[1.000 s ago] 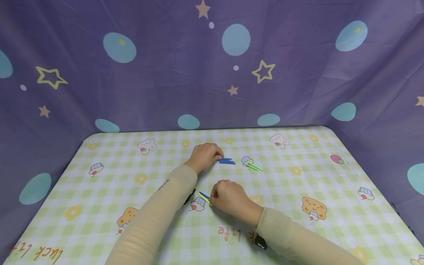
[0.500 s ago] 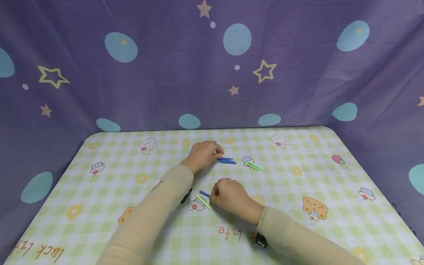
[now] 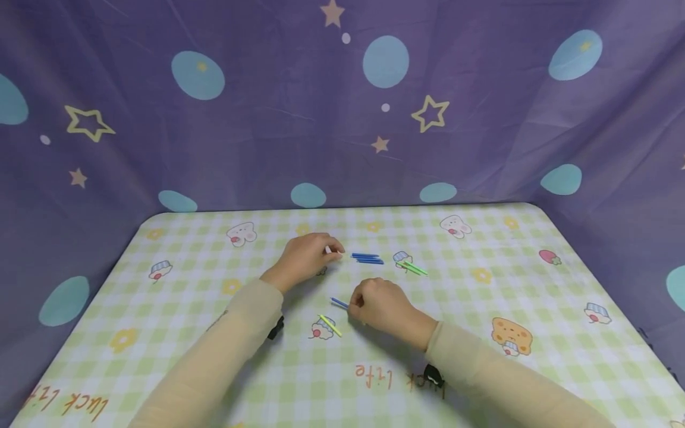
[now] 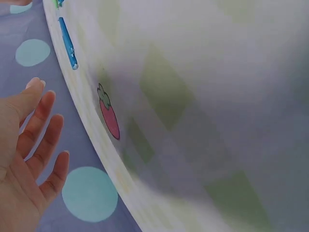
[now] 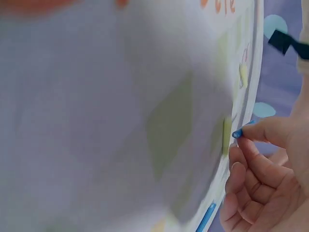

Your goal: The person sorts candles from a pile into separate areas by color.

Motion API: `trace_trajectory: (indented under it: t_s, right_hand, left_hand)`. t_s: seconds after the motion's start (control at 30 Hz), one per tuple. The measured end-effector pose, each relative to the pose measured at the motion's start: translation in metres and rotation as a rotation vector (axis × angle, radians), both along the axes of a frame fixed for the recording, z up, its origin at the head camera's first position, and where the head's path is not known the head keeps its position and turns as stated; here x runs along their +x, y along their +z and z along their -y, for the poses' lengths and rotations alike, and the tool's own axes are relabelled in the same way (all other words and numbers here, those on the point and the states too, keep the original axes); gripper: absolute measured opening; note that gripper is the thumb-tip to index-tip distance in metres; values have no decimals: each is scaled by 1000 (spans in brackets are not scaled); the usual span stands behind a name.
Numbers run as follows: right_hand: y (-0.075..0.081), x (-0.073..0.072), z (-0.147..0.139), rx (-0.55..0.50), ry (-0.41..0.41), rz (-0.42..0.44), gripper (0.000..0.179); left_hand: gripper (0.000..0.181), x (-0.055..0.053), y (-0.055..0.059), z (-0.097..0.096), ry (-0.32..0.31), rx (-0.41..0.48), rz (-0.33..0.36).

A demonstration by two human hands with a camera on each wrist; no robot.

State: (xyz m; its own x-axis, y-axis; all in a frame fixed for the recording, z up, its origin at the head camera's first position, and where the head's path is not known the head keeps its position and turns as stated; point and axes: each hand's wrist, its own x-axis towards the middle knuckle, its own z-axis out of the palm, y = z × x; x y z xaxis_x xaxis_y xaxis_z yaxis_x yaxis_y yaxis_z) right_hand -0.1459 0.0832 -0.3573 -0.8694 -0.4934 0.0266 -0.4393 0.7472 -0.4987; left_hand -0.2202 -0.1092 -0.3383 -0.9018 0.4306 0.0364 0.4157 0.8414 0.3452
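Note:
My right hand (image 3: 382, 306) pinches a thin blue stick (image 3: 339, 303) between thumb and fingers, just above the table; in the right wrist view the stick's tip (image 5: 237, 134) shows at the thumb. A yellow stick (image 3: 330, 326) lies on the cloth to the left of that hand. Left of several blue sticks (image 3: 368, 259) lying side by side, my left hand (image 3: 307, 257) hovers with loosely bent fingers and nothing between them. The left wrist view shows its fingers spread apart, away from a blue stick (image 4: 68, 43).
Green sticks (image 3: 411, 268) lie right of the blue group. A checked cloth with printed figures covers the table (image 3: 214, 356). Behind its far edge hangs a purple curtain (image 3: 257, 148). In the right wrist view, a yellow stick (image 5: 227, 137) lies close by the right hand.
My left hand has drawn back to the left from the blue sticks. The blue stick in my right hand has come away from the yellow one and moved slightly right and farther from me.

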Motion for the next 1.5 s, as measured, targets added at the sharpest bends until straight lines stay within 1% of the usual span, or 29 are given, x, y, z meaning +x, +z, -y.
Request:
trace_trajectory:
  t_s: [0.1, 0.2, 0.33, 0.4, 0.5, 0.63, 0.8, 1.0, 1.13, 1.2, 1.3, 1.4, 1.5]
  right_hand:
    - [1, -6, -5, 25, -6, -15, 9]
    - [3, -12, -9, 64, -20, -53, 8]
    - [5, -21, -16, 96, -29, -80, 7]
    - [7, -25, -19, 102, -23, -76, 6]
    - [9, -33, -25, 123, -9, -78, 5]
    - [10, -45, -35, 147, 21, -110, 5]
    - [11, -61, -45, 156, 53, -164, 6]
    - [13, -78, -52, 172, 77, -222, 7]
    - [13, -88, -54, 190, 85, -234, 6]
    - [13, -93, -54, 206, 86, -240, 6]
    - [13, -97, -54, 228, 94, -265, 7]
    - [12, -102, -54, 242, 105, -286, 8]
    - [9, -108, -52, 239, 124, -282, 10]
  left_hand:
    - [16, 6, 1, 9, 8, 14, -7]
    - [15, 13, 1, 17, 9, 28, -13]
    - [14, 23, 2, 27, -7, 40, 12]
    - [14, 29, 4, 30, -30, 46, 34]
    - [14, 39, 5, 34, -84, 45, 52]
    - [15, 51, 5, 36, -141, 48, 62]
    - [15, 64, 2, 37, -169, 56, 77]
    - [19, 74, -3, 37, -191, 53, 122]
    - [19, 79, -7, 38, -219, 55, 149]
    - [18, 81, -8, 38, -222, 63, 159]
    - [18, 83, -10, 37, -226, 63, 163]
    - [18, 85, -14, 36, -235, 57, 153]
    - [17, 86, -16, 35, -249, 54, 142]
